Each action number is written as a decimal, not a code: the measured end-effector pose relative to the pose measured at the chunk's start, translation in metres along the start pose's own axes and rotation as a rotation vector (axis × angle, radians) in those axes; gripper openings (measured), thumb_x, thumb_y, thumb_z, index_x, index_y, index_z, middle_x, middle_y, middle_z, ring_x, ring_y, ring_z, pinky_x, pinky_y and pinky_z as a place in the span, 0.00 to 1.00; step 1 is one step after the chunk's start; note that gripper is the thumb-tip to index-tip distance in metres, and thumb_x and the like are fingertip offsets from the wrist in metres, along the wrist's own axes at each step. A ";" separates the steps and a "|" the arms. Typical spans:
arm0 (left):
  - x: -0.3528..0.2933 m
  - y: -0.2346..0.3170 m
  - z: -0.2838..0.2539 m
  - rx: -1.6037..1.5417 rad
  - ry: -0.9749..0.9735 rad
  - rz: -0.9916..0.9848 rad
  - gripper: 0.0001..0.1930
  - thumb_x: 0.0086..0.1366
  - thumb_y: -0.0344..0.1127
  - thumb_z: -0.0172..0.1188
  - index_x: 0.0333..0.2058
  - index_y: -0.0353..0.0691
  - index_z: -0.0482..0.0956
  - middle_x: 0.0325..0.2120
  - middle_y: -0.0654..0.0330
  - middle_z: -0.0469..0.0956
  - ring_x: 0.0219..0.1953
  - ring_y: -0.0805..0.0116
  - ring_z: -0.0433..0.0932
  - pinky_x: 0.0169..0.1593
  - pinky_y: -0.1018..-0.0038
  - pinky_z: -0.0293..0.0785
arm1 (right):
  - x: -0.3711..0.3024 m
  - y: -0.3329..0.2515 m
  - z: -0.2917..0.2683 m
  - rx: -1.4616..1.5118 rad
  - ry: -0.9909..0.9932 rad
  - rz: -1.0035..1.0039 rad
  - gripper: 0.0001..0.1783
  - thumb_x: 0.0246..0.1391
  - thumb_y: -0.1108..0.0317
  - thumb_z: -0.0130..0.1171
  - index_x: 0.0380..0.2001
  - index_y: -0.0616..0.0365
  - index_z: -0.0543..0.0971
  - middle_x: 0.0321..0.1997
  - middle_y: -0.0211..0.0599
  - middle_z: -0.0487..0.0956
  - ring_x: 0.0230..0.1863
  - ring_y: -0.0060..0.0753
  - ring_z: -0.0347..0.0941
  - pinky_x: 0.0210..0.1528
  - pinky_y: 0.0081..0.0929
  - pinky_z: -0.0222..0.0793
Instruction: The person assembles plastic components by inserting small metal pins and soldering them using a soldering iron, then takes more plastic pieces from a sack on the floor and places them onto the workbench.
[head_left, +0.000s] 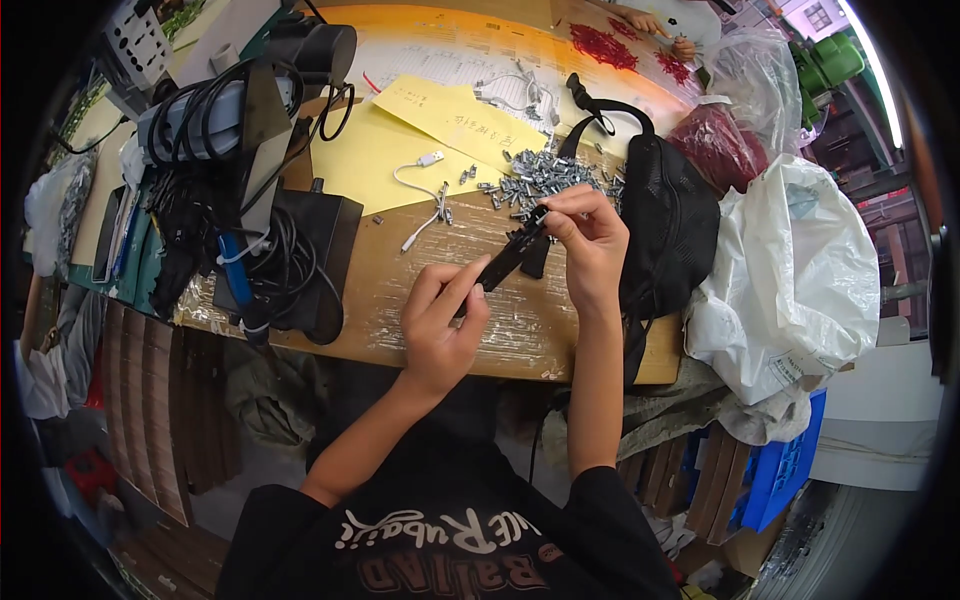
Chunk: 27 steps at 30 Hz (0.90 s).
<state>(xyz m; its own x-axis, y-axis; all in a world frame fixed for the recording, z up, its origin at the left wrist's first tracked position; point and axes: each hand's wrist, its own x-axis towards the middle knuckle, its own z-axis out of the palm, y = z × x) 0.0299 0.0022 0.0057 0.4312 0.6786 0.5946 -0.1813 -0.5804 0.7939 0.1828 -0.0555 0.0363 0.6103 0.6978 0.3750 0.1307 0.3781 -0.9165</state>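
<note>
A narrow black bar-shaped holder (508, 256) with notches along its upper part is held slantwise above the wooden table. My left hand (440, 325) is closed around its lower end, thumb and fingers pinching it. At the upper end, my right hand (592, 245) is closed, thumb and forefinger pressed against the bar; any small part between them is hidden. Just beyond lies a heap of small silver metal connector shells (550, 175). A short white cable with a USB plug (430, 159) rests to the left of the heap.
Yellow paper sheets (350, 155) lie behind. A black waist bag (675, 220) and a white plastic bag (785, 275) stand right. Left are a black box (325, 235) with coiled cords and a blue-handled tool (236, 270). Another person's hand (640, 20) is near red pieces (605, 45).
</note>
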 end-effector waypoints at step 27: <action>-0.003 -0.003 -0.001 0.052 -0.023 0.039 0.17 0.45 0.19 0.54 0.37 0.35 0.76 0.23 0.62 0.69 0.22 0.70 0.65 0.27 0.76 0.60 | 0.000 -0.002 -0.008 -0.041 -0.077 -0.097 0.05 0.41 0.82 0.57 0.25 0.65 0.73 0.29 0.37 0.72 0.36 0.28 0.69 0.45 0.26 0.64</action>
<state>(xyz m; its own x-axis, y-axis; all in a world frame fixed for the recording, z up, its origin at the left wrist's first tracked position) 0.0282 0.0022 0.0015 0.4452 0.6445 0.6217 -0.1530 -0.6293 0.7619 0.1886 -0.0610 0.0372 0.5318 0.7042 0.4704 0.2188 0.4223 -0.8796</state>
